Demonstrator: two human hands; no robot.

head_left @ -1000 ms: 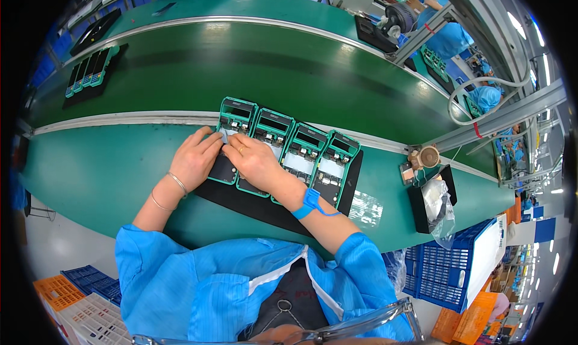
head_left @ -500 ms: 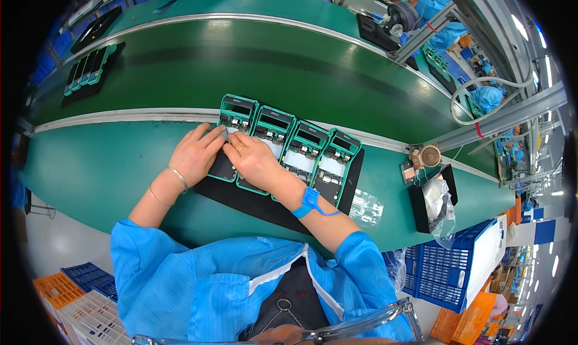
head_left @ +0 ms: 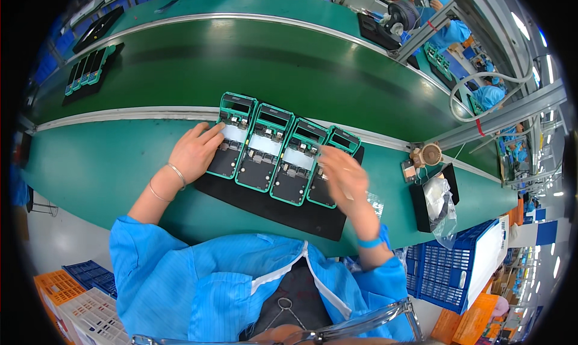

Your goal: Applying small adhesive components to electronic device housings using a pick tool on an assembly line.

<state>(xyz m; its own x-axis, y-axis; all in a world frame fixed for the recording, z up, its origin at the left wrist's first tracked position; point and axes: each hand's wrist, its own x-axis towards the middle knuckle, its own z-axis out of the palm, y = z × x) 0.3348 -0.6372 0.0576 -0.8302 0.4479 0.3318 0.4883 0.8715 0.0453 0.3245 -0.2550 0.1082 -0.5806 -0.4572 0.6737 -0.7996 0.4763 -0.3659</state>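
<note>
Several green-rimmed device housings stand side by side on a black mat [head_left: 283, 211], with dark lower halves and circuit parts showing. My left hand [head_left: 195, 153] rests, fingers stretched out, against the left side of the leftmost housing [head_left: 225, 163]. White rectangles show across this one, the second housing [head_left: 260, 170] and the third housing [head_left: 289, 185]. My right hand [head_left: 346, 179], smeared by motion, is over the rightmost housing [head_left: 321, 193] and hides much of it. Whether its fingers hold anything cannot be made out. Beside it, a clear sheet with pale marks [head_left: 376, 204] is partly covered.
To the right are a small brown fan [head_left: 430, 155] and a black box [head_left: 419, 208] with clear plastic bags. A blue crate [head_left: 442, 270] stands beyond the bench edge. Behind the metal rail runs a green belt [head_left: 241, 62], carrying more devices [head_left: 87, 73] at far left.
My right hand has left the leftmost housing and swung right to the rightmost one. My left hand has barely moved. A white rectangle now shows uncovered on the leftmost housing.
</note>
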